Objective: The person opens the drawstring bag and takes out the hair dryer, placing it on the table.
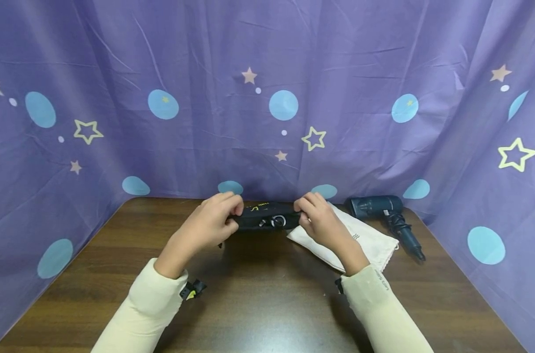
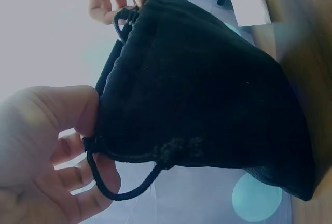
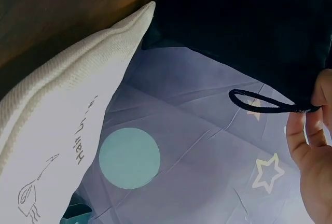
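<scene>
A black drawstring bag [image 1: 250,224] stands toward the back of the table, stretched between both hands by its top corners. My left hand [image 1: 210,220] pinches the left corner between thumb and fingers. At the opposite corner, my right hand [image 1: 322,223] pinches the edge. Seen from the left wrist, the bag's dark side [image 2: 207,79] hangs down from the hands, and a cord loop [image 2: 124,195] dangles below the left fingers. Another cord loop [image 3: 254,102] sticks out by the right hand [image 3: 316,167]. A pale ring [image 1: 278,221] shows at the bag in the head view.
A white cloth pouch [image 1: 373,240] with printed "Hair" lettering lies right of the bag, partly under the right forearm in the head view. Behind it at the back right corner is a dark hair dryer [image 1: 375,206] with its cord bundled at the handle. Purple curtain [image 1: 206,122] surrounds the table.
</scene>
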Demonstrator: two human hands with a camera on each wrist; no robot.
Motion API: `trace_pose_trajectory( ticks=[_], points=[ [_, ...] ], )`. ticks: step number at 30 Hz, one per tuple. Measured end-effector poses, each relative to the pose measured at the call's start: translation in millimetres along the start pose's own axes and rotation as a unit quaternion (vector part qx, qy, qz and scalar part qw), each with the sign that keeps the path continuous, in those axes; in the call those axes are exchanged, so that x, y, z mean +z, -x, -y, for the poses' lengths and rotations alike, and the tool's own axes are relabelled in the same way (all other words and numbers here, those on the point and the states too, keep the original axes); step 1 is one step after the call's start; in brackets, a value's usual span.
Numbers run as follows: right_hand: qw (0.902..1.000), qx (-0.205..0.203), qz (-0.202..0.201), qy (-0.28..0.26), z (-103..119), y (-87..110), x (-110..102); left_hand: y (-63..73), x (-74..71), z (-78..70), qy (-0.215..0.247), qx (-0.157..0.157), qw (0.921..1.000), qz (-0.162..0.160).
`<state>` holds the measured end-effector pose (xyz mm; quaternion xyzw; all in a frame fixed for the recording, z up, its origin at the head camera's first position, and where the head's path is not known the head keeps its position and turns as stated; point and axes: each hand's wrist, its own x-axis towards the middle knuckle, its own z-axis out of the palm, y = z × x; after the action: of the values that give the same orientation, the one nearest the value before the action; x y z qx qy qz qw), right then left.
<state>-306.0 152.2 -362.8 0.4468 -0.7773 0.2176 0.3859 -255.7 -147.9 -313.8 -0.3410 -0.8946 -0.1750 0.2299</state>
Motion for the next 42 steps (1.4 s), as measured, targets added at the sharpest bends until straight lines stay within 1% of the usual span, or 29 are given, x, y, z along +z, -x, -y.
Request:
trace_pose_trajectory(
  ticks=[5,8,11,14,16,21,25,28,31,37,42],
  points=[
    [1.0,-0.002,0.001,-0.003,-2,-0.2,-2,-0.1,1.6,0.3,0.021,0.03,0.9993,-0.001],
    [0.9999,-0.003,0.009,-0.008,-2,0.4,-3,-0.3,1.6,-0.9,0.034,0.046,0.9983,0.013],
    [0.9997,-0.009,0.02,-0.014,-2,1.6,-3,-0.3,2.4,-1.3,0.037,0.059,0.9972,0.028],
    [0.9994,-0.009,0.029,-0.017,-2,3.6,-5,-1.6,4.9,-2.2,0.037,0.068,0.9963,0.038],
    [0.9992,-0.01,0.035,-0.018,-2,5.1,-5,-2.4,6.7,-2.9,0.034,0.069,0.9962,0.041],
    [0.9973,-0.017,0.07,-0.015,-1,7.9,-5,-2.3,12.1,-4.1,0.032,0.067,0.9957,0.055],
    [0.9943,-0.017,0.105,-0.008,1,9.4,-6,-0.4,17.4,-5.9,0.043,0.069,0.9941,0.071],
    [0.9915,-0.026,0.127,0.001,1,11.3,-6,2.2,21.2,-7.7,0.054,0.069,0.9924,0.087],
    [0.9889,-0.038,0.143,0.01,2,14.6,-4,5.2,25.5,-9.3,0.057,0.073,0.9907,0.1],
    [0.9831,-0.045,0.175,0.032,4,21.9,2,9.1,36.5,-14.3,0.059,0.096,0.9851,0.129],
    [0.9751,-0.037,0.216,0.037,7,25.7,3,9.9,46.0,-16.1,0.062,0.1,0.9796,0.162]
  ],
)
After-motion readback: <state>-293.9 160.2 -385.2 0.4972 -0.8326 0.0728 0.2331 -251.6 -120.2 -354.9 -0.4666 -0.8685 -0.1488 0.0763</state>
